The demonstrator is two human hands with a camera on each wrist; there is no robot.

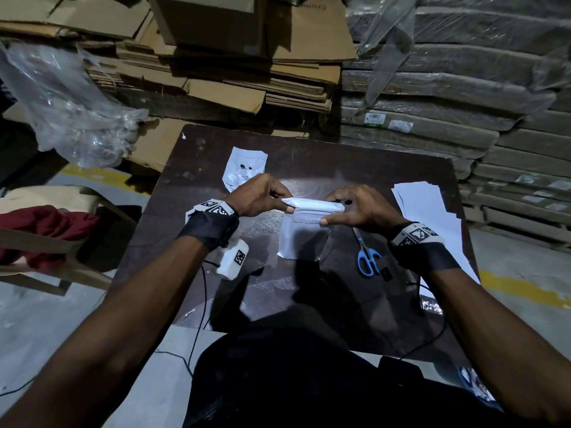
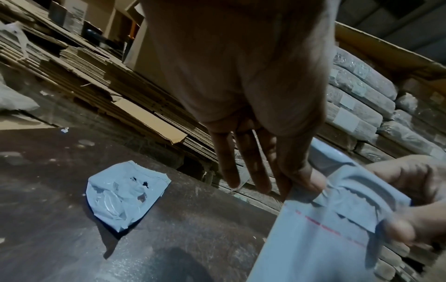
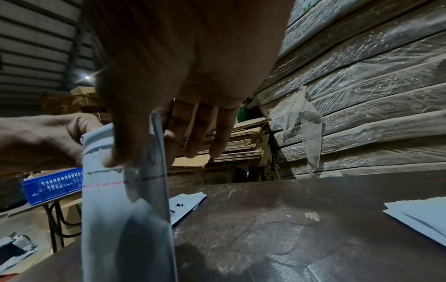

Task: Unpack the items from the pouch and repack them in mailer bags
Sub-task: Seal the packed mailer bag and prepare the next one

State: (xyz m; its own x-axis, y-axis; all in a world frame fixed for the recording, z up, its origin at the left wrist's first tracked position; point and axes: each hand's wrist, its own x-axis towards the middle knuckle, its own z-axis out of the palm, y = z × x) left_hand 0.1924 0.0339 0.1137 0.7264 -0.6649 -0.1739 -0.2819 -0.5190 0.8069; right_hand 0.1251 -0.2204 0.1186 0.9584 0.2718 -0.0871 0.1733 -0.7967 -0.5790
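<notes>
Centre frame, above the dark surface (image 1: 386, 186): left hand (image 1: 258, 196) & right hand (image 1: 360, 208) each pinch the folded top flap of a white mailer (image 1: 301, 239). Risk: uneven pull wrinkles the flap, w/ seal sticking crooked.

The mailer bag (image 1: 304, 233) is white, and a thin red dashed line (image 2: 323, 227) crosses it below the folded flap. The torn pouch (image 1: 244, 171) near the far edge of the table is white too, with some small black spots. The table (image 1: 386, 186) is dark brown with pale scratches and dust marks. The scissors (image 1: 367, 257) have light blue handles. The stack of mailers (image 1: 429, 211) at the right edge is white. Both wristbands (image 1: 210, 227) are black and carry white tags with black square codes. The cardboard (image 1: 234, 78) behind the table is brown. The cloth (image 1: 46, 227) on the left is dark red. The crate (image 3: 51, 184) is blue. The floor line (image 1: 525, 291) is yellow.
</notes>
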